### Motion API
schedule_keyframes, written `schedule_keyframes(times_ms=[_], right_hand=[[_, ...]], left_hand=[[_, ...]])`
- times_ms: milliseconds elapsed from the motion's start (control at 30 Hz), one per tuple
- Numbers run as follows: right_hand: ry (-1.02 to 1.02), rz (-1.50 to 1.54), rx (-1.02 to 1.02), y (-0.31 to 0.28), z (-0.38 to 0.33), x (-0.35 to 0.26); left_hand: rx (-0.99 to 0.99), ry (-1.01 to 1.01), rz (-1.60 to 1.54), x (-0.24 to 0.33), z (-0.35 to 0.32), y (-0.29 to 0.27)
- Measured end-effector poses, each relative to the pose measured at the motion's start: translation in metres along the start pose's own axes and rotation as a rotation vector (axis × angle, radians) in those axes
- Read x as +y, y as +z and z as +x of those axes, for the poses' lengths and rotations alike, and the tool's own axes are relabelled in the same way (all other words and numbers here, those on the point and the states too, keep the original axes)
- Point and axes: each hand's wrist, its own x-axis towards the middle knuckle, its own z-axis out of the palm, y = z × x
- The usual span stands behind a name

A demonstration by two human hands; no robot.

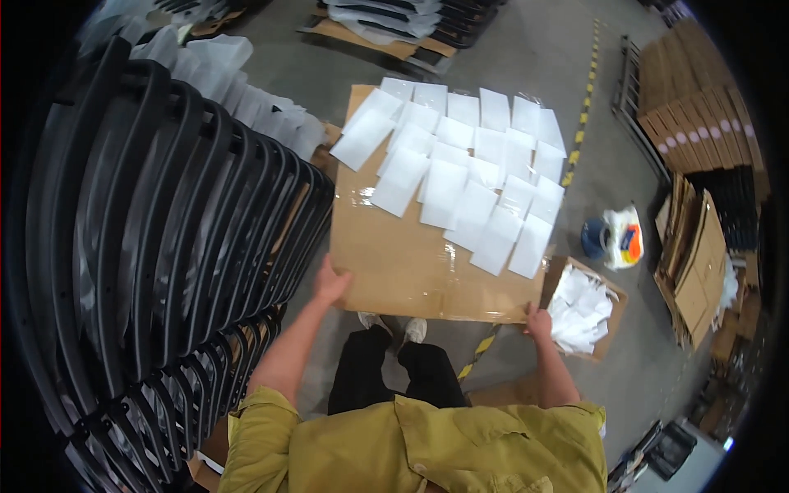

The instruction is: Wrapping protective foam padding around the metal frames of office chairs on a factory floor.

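Note:
A large flat cardboard sheet, patched with clear tape, spreads out in front of my body. Many white paper-like rectangles lie over its far part in overlapping rows, while its near part is bare brown. My left hand grips the near left corner, fingers hidden beneath the board. At the near right corner my right hand is closed round the edge. Both arms reach forward with the board between them.
Stacked black curved frames crowd the left side. Right of the board are an open carton of white scraps, a blue bucket, a white bag and folded cardboard. Yellow-black tape marks the floor.

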Motion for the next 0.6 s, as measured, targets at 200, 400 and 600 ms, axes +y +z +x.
schedule_keyframes(times_ms=[200, 400, 600], right_hand=[[0.025, 0.092, -0.163, 0.013, -0.083, -0.031], [-0.019, 0.055, -0.222, 0.05, -0.151, -0.057], [0.085, 0.098, -0.157, 0.088, -0.193, -0.056]], left_hand=[[-0.077, 0.024, -0.028, -0.024, 0.028, -0.027], [-0.003, 0.117, 0.115, -0.067, 0.056, -0.05], [0.081, 0.156, 0.205, -0.053, 0.037, -0.068]])
